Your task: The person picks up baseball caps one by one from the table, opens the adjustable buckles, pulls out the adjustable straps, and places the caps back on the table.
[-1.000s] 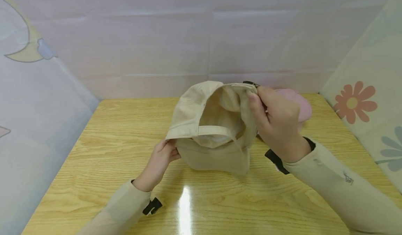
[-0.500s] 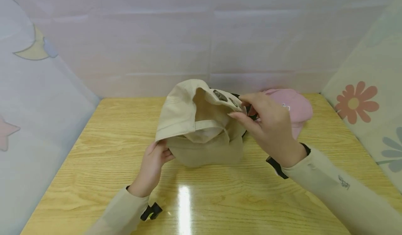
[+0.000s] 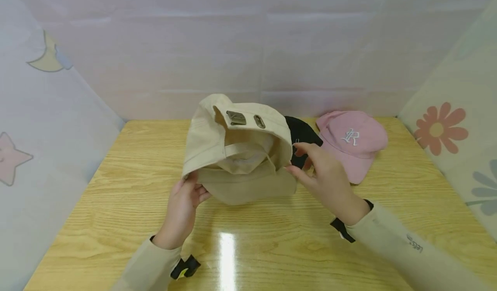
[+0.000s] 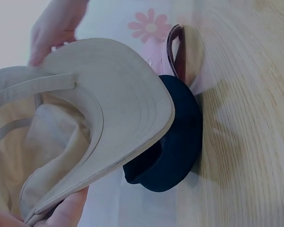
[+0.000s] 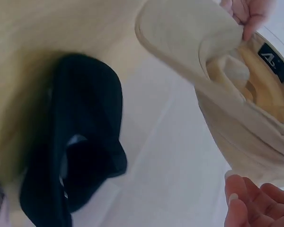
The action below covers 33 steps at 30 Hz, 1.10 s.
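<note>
A beige baseball cap (image 3: 202, 140) is held up with its opening toward me, its brim low and its metal strap buckle (image 3: 236, 118) at the top. My left hand (image 3: 180, 213) grips the cap's left edge, thumb at the rim and fingers under the brim. At the opposite side is my right hand (image 3: 330, 183), thumb tip right at the rim and index finger apart from the thumb. In the right wrist view the right fingers (image 5: 246, 198) are bent, close beside the crown. The cap's inside shows a dark label (image 5: 273, 61).
Behind the beige cap stands a black cap (image 3: 300, 133), partly hidden. A pink cap (image 3: 355, 133) with a white letter R lies to its right. The wooden table (image 3: 295, 248) ends at a pale cloth backdrop (image 3: 194, 58), with printed cloths at both sides.
My right hand has let go of the cap's back edge by the buckle and moved down to its right side. The cap has shifted left, uncovering the black and pink caps.
</note>
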### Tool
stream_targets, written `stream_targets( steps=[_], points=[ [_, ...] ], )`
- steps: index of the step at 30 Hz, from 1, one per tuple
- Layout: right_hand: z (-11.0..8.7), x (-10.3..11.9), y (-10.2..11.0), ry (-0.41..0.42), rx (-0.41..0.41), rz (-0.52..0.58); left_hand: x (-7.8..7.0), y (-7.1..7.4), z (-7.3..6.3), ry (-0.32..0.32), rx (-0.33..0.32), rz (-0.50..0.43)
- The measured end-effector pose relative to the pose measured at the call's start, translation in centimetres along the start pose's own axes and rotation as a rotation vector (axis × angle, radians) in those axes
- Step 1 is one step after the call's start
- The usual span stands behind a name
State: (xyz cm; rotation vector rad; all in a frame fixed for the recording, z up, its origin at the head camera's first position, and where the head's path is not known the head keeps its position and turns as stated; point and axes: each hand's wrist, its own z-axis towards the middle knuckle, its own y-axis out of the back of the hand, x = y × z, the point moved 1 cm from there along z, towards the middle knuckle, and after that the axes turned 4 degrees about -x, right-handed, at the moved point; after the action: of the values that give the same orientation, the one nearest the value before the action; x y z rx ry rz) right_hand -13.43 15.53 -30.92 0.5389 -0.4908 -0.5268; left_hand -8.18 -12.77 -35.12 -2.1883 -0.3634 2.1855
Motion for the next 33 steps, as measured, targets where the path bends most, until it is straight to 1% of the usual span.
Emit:
stream_targets(
  steps=[4,9,12,17,20,24,25,29,31,33],
  points=[
    [-1.6,-0.2,-0.9,-0.010,0.043,0.026,0.1,0.0,-0.2,0.008,-0.015,-0.030],
    [-3.1,-0.3,-1.7,-0.058,0.085,0.044,0.0,0.2,-0.3,0.009,-0.020,-0.061],
    [-3.8,-0.2,-2.1,-0.081,0.097,0.057,-0.1,0.3,-0.4,0.016,-0.021,-0.075],
    [-4.5,-0.1,-2.6,-0.090,0.108,0.067,-0.1,0.4,-0.5,0.043,-0.046,-0.097],
    [-4.7,-0.1,-3.0,-0.076,0.106,0.072,0.0,0.4,-0.6,0.053,-0.054,-0.101],
    [-5.0,-0.2,-3.5,-0.051,0.079,0.129,0.2,0.4,-0.8,0.067,-0.058,-0.098],
    [-5.1,-0.2,-3.6,-0.049,0.073,0.159,0.3,0.4,-0.8,0.072,-0.060,-0.098],
    [-5.3,-0.1,-3.9,-0.083,0.066,0.266,0.6,0.4,-0.8,0.090,-0.067,-0.083],
    [-5.3,-0.1,-4.0,-0.107,0.061,0.290,0.8,0.4,-0.9,0.095,-0.066,-0.071],
    [-5.4,-0.1,-4.1,-0.124,0.050,0.292,1.0,0.3,-0.9,0.100,-0.063,-0.057]
  ],
)
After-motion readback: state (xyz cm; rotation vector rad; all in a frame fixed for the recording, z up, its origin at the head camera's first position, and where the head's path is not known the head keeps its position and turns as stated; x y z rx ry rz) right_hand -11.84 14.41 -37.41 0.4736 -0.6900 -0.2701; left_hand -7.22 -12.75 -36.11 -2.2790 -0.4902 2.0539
